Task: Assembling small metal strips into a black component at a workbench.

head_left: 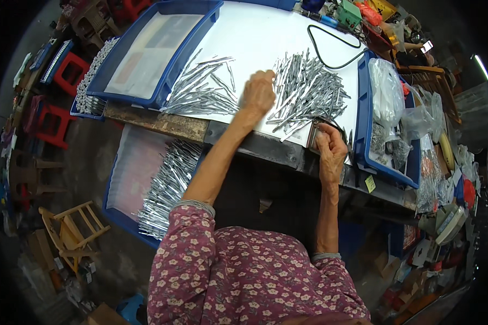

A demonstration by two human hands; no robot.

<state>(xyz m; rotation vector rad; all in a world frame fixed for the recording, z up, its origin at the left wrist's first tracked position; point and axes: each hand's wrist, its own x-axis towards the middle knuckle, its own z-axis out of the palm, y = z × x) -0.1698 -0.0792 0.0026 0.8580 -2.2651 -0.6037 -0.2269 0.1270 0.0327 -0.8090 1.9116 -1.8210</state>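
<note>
On the white tabletop lie two heaps of thin silver metal rods: a dense pile (312,84) at the right and a looser pile (203,89) at the left. Between them is my left hand (259,92), fingers curled in at the left edge of the dense pile; its fingertips are hidden. My right hand (331,143) is at the table's front edge, thumb and fingers pinched together. Whatever it pinches is too small to make out. Just beside it is a dark metal-framed device (312,134), partly covered by the hand.
A blue tray (160,103) stands at the table's left, and a blue bin (366,135) with plastic bags at the right. Below the table, another blue tray (114,203) holds more rods. A black cable loop (315,49) lies behind the dense pile. Red stools (54,124) stand left.
</note>
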